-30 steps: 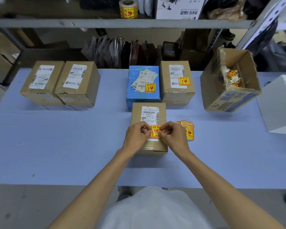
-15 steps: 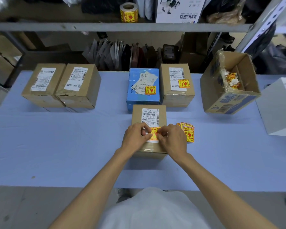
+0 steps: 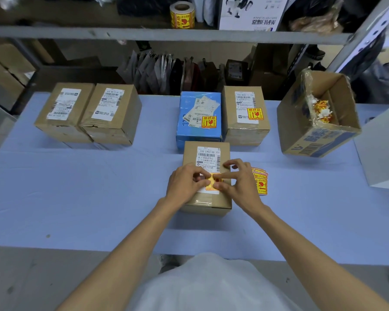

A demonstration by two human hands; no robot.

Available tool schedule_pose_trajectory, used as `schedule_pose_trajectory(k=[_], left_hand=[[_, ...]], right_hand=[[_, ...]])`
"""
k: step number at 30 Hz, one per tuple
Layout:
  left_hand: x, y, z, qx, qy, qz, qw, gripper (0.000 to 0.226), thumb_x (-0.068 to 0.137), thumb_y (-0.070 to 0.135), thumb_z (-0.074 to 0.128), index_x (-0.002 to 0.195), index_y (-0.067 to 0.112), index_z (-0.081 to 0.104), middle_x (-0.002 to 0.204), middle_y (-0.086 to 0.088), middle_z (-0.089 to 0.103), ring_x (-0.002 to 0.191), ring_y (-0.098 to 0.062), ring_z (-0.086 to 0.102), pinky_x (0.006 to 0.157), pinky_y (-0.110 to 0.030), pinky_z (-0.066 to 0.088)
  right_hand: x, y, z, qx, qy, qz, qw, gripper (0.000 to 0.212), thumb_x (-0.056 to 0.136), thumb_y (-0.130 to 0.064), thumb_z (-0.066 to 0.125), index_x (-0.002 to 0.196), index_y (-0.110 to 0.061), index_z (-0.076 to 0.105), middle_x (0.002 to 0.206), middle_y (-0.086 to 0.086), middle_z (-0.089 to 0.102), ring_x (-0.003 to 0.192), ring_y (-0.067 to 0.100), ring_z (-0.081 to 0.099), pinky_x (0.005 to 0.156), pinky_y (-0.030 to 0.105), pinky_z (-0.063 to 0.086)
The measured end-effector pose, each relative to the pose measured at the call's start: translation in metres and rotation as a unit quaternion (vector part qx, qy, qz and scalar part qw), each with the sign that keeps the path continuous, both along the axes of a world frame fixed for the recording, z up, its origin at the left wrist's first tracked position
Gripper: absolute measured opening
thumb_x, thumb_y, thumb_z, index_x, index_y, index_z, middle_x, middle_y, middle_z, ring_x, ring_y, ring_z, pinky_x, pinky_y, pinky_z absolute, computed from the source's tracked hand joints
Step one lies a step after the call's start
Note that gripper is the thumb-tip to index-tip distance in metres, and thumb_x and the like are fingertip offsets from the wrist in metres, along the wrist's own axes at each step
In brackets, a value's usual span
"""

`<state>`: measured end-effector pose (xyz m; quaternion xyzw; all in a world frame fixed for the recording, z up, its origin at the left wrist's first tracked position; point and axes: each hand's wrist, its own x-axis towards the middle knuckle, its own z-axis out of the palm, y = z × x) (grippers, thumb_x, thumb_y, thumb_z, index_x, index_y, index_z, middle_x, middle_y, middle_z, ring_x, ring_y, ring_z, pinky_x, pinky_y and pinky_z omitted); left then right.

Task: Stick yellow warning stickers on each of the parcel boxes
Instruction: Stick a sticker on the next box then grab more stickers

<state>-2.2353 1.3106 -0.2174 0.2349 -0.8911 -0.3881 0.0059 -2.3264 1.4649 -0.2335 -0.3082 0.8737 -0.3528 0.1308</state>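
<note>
A small brown parcel box (image 3: 206, 151) with a white shipping label sits in front of me on the blue table (image 3: 76, 187). A yellow warning sticker (image 3: 212, 183) lies on the label's lower end. My left hand (image 3: 185, 185) pinches the sticker's left edge. My right hand (image 3: 241, 184) holds its right edge, index finger stretched across the top, other fingers spread. A stack of loose yellow stickers (image 3: 261, 184) lies just right of the box, partly hidden by my right hand.
Behind stand a blue box (image 3: 197, 134) and a brown box (image 3: 245, 131), each with a yellow sticker. Two brown boxes (image 3: 88, 113) at the back left carry only white labels. An open carton (image 3: 319, 140) of crumpled paper and a white box (image 3: 382, 153) stand right. A sticker roll (image 3: 182, 15) sits on the shelf.
The sticker has come down flat onto the box's label. My right hand's fingers have spread and its index finger now reaches across the sticker. The box has not moved.
</note>
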Motion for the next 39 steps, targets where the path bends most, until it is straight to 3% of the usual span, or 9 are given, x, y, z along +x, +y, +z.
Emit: schedule_pose_trajectory(k=[6, 9, 13, 17, 21, 24, 30, 33, 39], left_hand=[[0.006, -0.012, -0.004, 0.024, -0.004, 0.043, 0.999, 0.011, 0.075, 0.033, 0.078, 0.086, 0.031, 0.076, 0.092, 0.011, 0.067, 0.080, -0.006, 0.061, 0.074, -0.032, 0.051], [0.002, 0.001, -0.001, 0.006, -0.016, 0.036, 0.999, 0.023, 0.071, 0.045, 0.079, 0.091, 0.033, 0.074, 0.095, 0.013, 0.064, 0.083, -0.007, 0.059, 0.070, -0.029, 0.049], [0.003, -0.001, 0.000, 0.005, -0.033, 0.030, 0.999, 0.023, 0.071, 0.043, 0.080, 0.091, 0.036, 0.073, 0.098, 0.013, 0.064, 0.086, -0.007, 0.058, 0.071, -0.028, 0.047], [0.007, -0.007, 0.002, 0.040, -0.040, 0.007, 0.998, 0.027, 0.069, 0.041, 0.082, 0.094, 0.035, 0.074, 0.105, 0.014, 0.065, 0.089, -0.005, 0.058, 0.069, -0.022, 0.045], [0.005, -0.001, 0.003, 0.016, -0.039, 0.009, 0.999, 0.032, 0.067, 0.044, 0.082, 0.096, 0.036, 0.072, 0.096, 0.015, 0.063, 0.082, -0.005, 0.057, 0.063, -0.020, 0.042], [0.005, -0.010, 0.002, 0.037, -0.034, 0.029, 0.998, 0.032, 0.066, 0.031, 0.084, 0.095, 0.032, 0.071, 0.084, 0.008, 0.060, 0.083, -0.011, 0.057, 0.067, -0.024, 0.044], [-0.012, -0.025, 0.023, 0.040, -0.019, 0.020, 0.999, 0.034, 0.087, -0.007, 0.043, 0.114, 0.012, 0.038, 0.120, -0.003, 0.032, 0.118, -0.014, 0.031, 0.092, -0.017, 0.031], [-0.026, -0.021, 0.040, 0.097, 0.008, 0.001, 0.995, 0.018, 0.097, 0.005, 0.043, 0.106, 0.017, 0.033, 0.117, -0.003, 0.038, 0.109, -0.014, 0.046, 0.076, -0.022, 0.051], [-0.038, -0.018, 0.054, 0.216, 0.115, 0.098, 0.965, 0.015, 0.087, 0.013, 0.068, 0.099, 0.004, 0.065, 0.083, -0.004, 0.070, 0.074, -0.016, 0.071, 0.068, -0.023, 0.059]], right_hand=[[-0.005, 0.008, -0.008, -0.048, -0.036, -0.072, 0.996, 0.016, 0.080, -0.019, 0.076, 0.094, -0.025, 0.078, 0.118, -0.004, 0.057, 0.110, 0.016, 0.049, 0.085, 0.034, 0.048], [0.001, -0.001, -0.003, -0.073, -0.063, -0.098, 0.991, 0.013, 0.076, -0.022, 0.079, 0.089, -0.021, 0.077, 0.112, -0.005, 0.053, 0.105, 0.010, 0.053, 0.078, 0.028, 0.052], [0.001, -0.004, -0.003, -0.077, -0.059, -0.094, 0.991, 0.015, 0.082, -0.005, 0.069, 0.089, -0.017, 0.075, 0.109, -0.003, 0.049, 0.098, 0.008, 0.054, 0.078, 0.027, 0.054], [0.006, 0.003, -0.003, -0.073, -0.078, -0.070, 0.992, 0.014, 0.076, -0.023, 0.079, 0.089, -0.025, 0.075, 0.119, -0.008, 0.047, 0.104, 0.004, 0.052, 0.079, 0.019, 0.050], [0.009, 0.006, -0.004, -0.080, -0.099, -0.061, 0.990, 0.017, 0.074, -0.023, 0.080, 0.091, -0.025, 0.076, 0.124, -0.008, 0.044, 0.105, 0.004, 0.050, 0.084, 0.025, 0.050], [0.002, 0.007, 0.002, -0.070, -0.109, -0.069, 0.989, 0.015, 0.080, -0.011, 0.074, 0.089, -0.022, 0.076, 0.119, -0.004, 0.050, 0.107, 0.008, 0.053, 0.087, 0.028, 0.052], [-0.014, -0.011, 0.028, -0.093, -0.080, -0.090, 0.988, 0.015, 0.081, -0.012, 0.071, 0.094, -0.021, 0.069, 0.105, -0.004, 0.060, 0.095, 0.007, 0.058, 0.075, 0.020, 0.052], [-0.016, -0.031, 0.043, -0.103, -0.086, -0.050, 0.990, 0.019, 0.081, -0.010, 0.071, 0.100, -0.015, 0.069, 0.100, -0.004, 0.066, 0.086, 0.007, 0.063, 0.064, 0.012, 0.049], [-0.017, -0.048, 0.062, -0.168, -0.059, -0.015, 0.984, 0.016, 0.082, -0.017, 0.074, 0.097, -0.014, 0.074, 0.085, -0.008, 0.069, 0.077, 0.002, 0.065, 0.068, 0.013, 0.052]])
